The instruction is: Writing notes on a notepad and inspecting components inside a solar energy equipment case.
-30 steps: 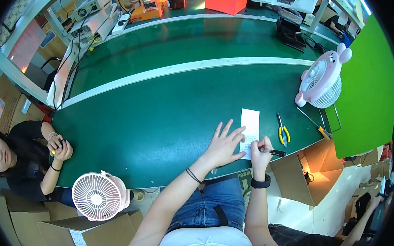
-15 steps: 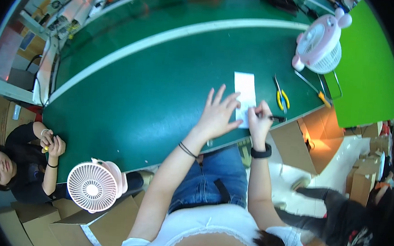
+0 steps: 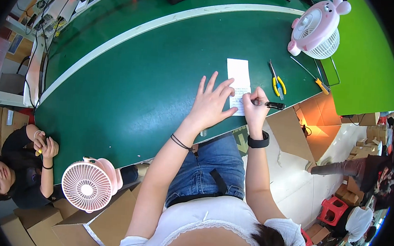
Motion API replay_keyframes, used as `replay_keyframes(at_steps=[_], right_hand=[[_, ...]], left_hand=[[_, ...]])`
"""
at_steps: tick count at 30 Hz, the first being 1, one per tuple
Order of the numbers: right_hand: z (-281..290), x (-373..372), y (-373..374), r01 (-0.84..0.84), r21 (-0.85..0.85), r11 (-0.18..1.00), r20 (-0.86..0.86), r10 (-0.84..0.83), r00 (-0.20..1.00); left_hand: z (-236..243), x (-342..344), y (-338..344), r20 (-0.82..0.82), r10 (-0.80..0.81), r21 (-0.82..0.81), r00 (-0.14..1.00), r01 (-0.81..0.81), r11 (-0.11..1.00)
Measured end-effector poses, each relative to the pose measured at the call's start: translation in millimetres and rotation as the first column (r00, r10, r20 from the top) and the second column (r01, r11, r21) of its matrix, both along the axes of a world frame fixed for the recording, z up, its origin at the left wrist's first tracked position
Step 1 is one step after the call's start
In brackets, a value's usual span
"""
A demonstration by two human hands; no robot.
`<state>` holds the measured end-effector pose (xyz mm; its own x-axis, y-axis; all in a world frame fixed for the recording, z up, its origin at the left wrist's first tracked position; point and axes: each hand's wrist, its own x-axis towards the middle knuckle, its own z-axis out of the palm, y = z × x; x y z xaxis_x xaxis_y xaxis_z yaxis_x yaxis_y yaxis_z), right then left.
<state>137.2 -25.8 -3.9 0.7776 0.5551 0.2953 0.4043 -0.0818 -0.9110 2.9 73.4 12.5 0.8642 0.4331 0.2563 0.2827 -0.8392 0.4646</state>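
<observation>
One white paper slip (image 3: 238,73) lay flat on the green tabletop (image 3: 130,100), left of the yellow-handled pliers (image 3: 279,86). Lines of text marked its lower part and the upper part was blank; how much writing remained could not be told. The right hand (image 3: 255,112) pinched a black pen (image 3: 273,105) closely at the slip's right edge; the left hand (image 3: 212,103), fingers spread wide, grasped nothing and steadied the left edge.

As I view the operator, the left forearm (image 3: 157,166) angles forward and rightward. Left hand (image 3: 209,104): palm down, fingers spread, thumb extended toward the right hand (image 3: 255,109). Right forearm (image 3: 258,170): directed forward, inclined slightly left. Right hand: fingers curled in a pinch grip. Hands near, apart.
</observation>
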Motion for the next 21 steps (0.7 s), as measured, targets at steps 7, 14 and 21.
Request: replay_keyframes(at_steps=[7, 14, 21], right_hand=[[-3.2, 3.2, 0.4, -0.012, 0.042, 0.999, -0.055, 0.014, 0.998], [-6.8, 4.6, -0.2, -0.007, 0.056, 0.998, -0.041, 0.01, 0.999], [-1.2, 9.5, 1.1, 0.002, 0.072, 0.997, -0.066, 0.003, 0.998]], left_hand=[[0.5, 1.7, 1.0, 0.005, -0.002, 0.006, 1.0, 0.002, 1.0], [0.8, 2.2, 1.5, 0.012, -0.004, 0.009, 1.0, 0.003, 1.0], [0.8, 1.3, 1.1, -0.001, 0.002, 0.005, 1.0, -0.002, 1.0]])
